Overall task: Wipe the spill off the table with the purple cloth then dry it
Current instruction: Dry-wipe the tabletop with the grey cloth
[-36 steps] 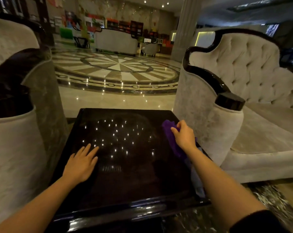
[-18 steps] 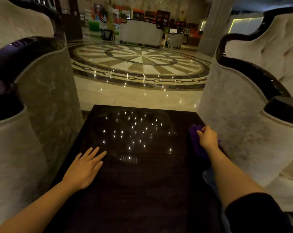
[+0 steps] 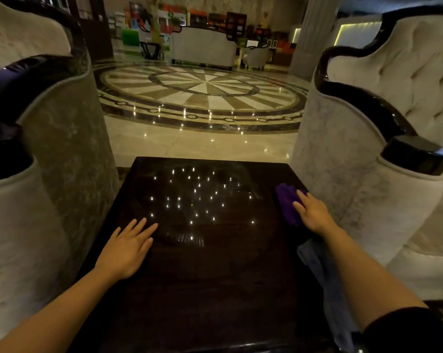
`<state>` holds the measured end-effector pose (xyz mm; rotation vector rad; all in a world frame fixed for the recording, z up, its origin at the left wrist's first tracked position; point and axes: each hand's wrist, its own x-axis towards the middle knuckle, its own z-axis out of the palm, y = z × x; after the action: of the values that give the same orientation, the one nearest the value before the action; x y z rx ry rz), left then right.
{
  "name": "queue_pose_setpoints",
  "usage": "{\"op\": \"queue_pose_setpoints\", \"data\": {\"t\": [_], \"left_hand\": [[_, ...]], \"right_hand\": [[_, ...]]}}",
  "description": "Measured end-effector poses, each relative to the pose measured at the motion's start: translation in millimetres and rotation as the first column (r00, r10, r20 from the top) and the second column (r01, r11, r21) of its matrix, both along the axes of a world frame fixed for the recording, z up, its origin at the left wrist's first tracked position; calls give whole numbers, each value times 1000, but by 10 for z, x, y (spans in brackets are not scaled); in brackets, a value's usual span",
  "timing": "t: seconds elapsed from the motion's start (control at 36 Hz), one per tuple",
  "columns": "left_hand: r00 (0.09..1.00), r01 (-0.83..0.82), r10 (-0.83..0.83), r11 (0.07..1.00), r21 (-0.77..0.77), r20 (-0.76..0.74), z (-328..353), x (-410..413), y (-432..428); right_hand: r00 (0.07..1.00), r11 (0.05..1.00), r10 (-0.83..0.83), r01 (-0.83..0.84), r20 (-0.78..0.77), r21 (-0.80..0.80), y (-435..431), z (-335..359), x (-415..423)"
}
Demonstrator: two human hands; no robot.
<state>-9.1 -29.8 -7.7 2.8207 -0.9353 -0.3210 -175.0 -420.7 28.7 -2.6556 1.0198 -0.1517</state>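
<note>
A dark glossy table [image 3: 205, 284] fills the lower middle and mirrors small ceiling lights. The bunched purple cloth [image 3: 286, 202] lies near the table's right edge. My right hand [image 3: 314, 212] rests on it, fingers curled over the cloth. My left hand [image 3: 126, 248] lies flat on the left side of the tabletop with fingers spread, holding nothing. A grey-blue cloth [image 3: 317, 263] lies along the right edge under my right forearm. Faint smears show near the table's far middle; I cannot make out a distinct spill.
A pale upholstered sofa arm [image 3: 383, 189] with dark wood trim stands close against the table's right side. Another pale armchair [image 3: 50, 149] crowds the left side. Beyond the far edge lies a polished marble floor [image 3: 202, 143] with a round inlay.
The view has swung left and levelled. My right hand and the purple cloth have stayed near the table's right edge. The left hand has kept its place, flat on the table.
</note>
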Motion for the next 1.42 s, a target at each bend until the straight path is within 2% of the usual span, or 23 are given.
{"op": "queue_pose_setpoints", "data": {"t": [0.22,0.42,0.53,0.58,0.69,0.89,1.06,1.42], "left_hand": [[1000,-2,2,1000,-2,-1,-31,31,25],[999,8,-5,998,59,-50,35,86,-4],[999,2,-2,1000,12,-41,61,23,31],[1000,-6,5,999,-37,-29,57,-28,91],[1000,3,-3,1000,-30,-11,20,-144,235],[999,41,-41,999,-29,1,-35,-328,371],[999,30,-29,999,-34,12,-58,-383,507],[999,26,-24,996,-90,24,-116,-391,513]], "right_hand": [[999,1000,-2,2,-32,11,224,-45,-629],[999,990,-48,48,-3,135,544,-122,-959],[997,980,-71,65,26,188,662,-149,-1038],[998,980,-69,70,-10,185,707,-195,-1051],[994,990,-97,100,-42,101,787,-286,-1000],[983,985,-153,160,-100,61,895,-225,-829],[970,970,-237,239,-60,35,1152,-202,-579],[995,994,-100,101,-26,30,1646,-222,106]]}}
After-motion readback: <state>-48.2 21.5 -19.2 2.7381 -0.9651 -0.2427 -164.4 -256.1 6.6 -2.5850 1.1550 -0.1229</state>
